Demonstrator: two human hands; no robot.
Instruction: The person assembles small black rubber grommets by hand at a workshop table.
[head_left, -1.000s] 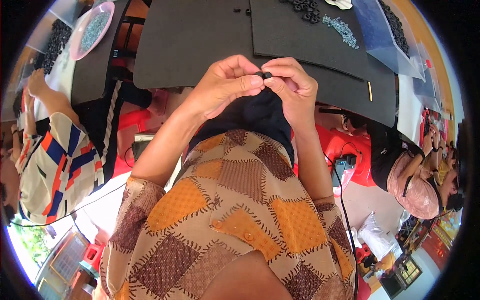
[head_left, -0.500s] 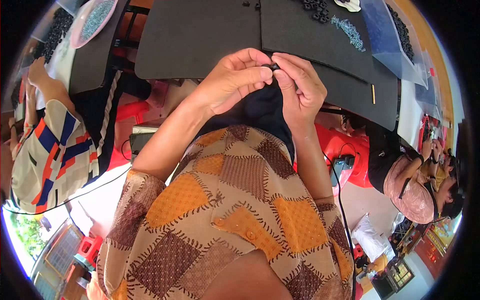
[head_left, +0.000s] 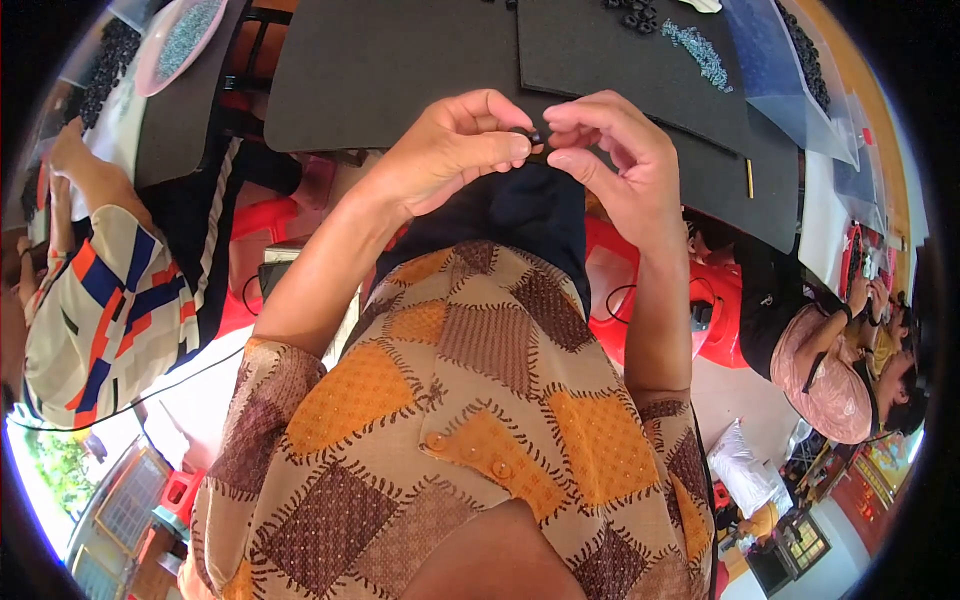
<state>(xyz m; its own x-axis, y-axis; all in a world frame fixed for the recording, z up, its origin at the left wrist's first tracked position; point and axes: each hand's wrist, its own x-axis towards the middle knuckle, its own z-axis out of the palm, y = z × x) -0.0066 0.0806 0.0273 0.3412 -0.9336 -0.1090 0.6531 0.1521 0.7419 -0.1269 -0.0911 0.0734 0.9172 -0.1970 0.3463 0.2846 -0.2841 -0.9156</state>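
Both hands over a dk. table [head_left: 390,70], read L to R. Far L of the hands: clear bin w/ blk. parts [head_left: 108,75], then a co-worker's patterned top [head_left: 120,320]; closer in, a pink-rimmed bowl [head_left: 149,88] of pale blue bits. L hand [head_left: 450,150]: thumb & forefinger closed in a pinch on a small blk. piece [head_left: 535,137], its free end showing in the gap btwn the two hands. R hand [head_left: 628,165]: thumb & fingers well parted, nothing seen in grip; tips just beside the piece, contact can't be told. Beyond R hand, on a blk. mat [head_left: 570,60]: cluster of blk. rings [head_left: 637,18], then pale blue heap [head_left: 700,55]. R of R hand: slim gold-coloured stick [head_left: 750,178] & farther out a 2nd clear bin [head_left: 758,55] w/ more blk. parts.

Progress (judged): one piece in work, prob. mid-handling, since L hand alone has it & it's not yet set down; whether finished, too small to tell. Left, apparently: loose rings & blue heap on mat, plus bin stock.
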